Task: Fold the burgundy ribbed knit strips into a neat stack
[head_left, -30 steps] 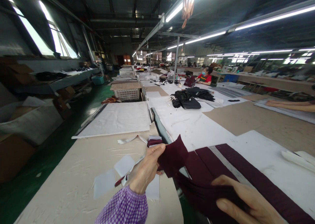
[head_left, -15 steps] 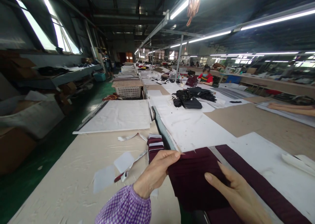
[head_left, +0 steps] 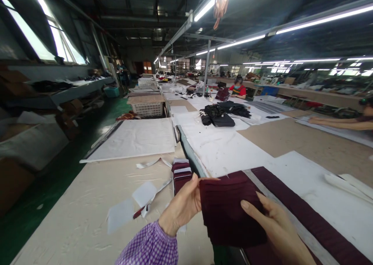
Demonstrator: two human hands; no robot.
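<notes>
While our left hand (head_left: 182,208) pinches the left edge of the stack of maroon fabric pieces (head_left: 230,206) at lower centre, our right hand (head_left: 275,228) grips its right edge, fingers on top. We read the stack's long axis bottom-left to upper-right. Its underside and our right wrist are cut off.

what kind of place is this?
Most likely a garment factory's cutting floor. Both hands, left hand and right hand, hold a maroon fabric stack on a long table; more fabric lies farther down, under strip lights.
</notes>
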